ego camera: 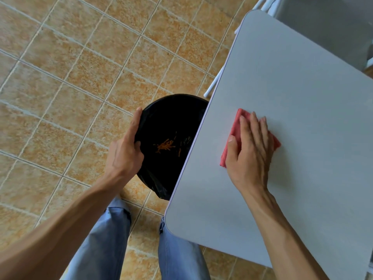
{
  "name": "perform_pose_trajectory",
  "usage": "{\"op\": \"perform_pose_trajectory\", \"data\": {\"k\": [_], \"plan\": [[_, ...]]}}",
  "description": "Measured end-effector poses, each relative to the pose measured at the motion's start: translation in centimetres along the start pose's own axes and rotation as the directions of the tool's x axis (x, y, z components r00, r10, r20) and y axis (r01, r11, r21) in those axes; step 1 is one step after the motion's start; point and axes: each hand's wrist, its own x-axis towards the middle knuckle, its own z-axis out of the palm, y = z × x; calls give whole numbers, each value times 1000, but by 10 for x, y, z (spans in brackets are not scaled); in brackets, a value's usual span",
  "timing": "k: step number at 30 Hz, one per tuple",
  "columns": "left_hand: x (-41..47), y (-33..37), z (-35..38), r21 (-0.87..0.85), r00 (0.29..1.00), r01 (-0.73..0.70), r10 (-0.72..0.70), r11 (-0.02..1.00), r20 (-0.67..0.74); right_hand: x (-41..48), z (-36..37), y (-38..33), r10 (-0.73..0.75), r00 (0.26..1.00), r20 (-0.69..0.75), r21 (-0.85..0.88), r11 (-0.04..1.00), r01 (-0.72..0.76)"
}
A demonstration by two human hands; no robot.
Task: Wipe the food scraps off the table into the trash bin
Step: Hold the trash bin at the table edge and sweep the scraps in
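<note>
A trash bin (pixel 177 110) lined with a black bag stands on the floor, tucked against the left edge of the grey table (pixel 292 81). Orange food scraps (pixel 164 146) lie at the bottom of the bin. My left hand (pixel 126 150) grips the bin's left rim, thumb inside the bag. My right hand (pixel 249 146) lies flat, fingers spread, pressing a folded pink cloth (pixel 236 130) onto the table near its left edge. No scraps show on the visible tabletop.
Orange tiled floor (pixel 70 77) fills the left side. A white chair or table leg (pixel 211 88) slants down behind the bin. A grey surface (pixel 333 23) stands beyond the table's far corner. My legs in blue jeans (pixel 107 245) are below.
</note>
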Motion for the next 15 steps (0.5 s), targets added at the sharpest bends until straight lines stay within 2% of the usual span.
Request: {"op": "perform_pose_trajectory", "data": {"k": [3, 6, 9, 12, 15], "plan": [[4, -7, -8, -10, 1000, -11, 10, 1000, -11, 2, -1, -42, -35, 999, -38, 97, 995, 39], [12, -18, -20, 2, 999, -5, 5, 1000, -42, 4, 12, -91, -130, 991, -22, 214, 968, 131], [20, -35, -37, -1, 997, 11, -11, 1000, -79, 10, 32, -124, -229, 973, 13, 235, 947, 220], [28, -49, -58, 7, 992, 34, -33, 999, -122, 20, 51, -144, -230, 971, 69, 177, 961, 215], [35, -65, -80, -13, 985, 70, -71, 997, -160, 29, 70, -154, -157, 976, 149, 143, 980, 135]]}}
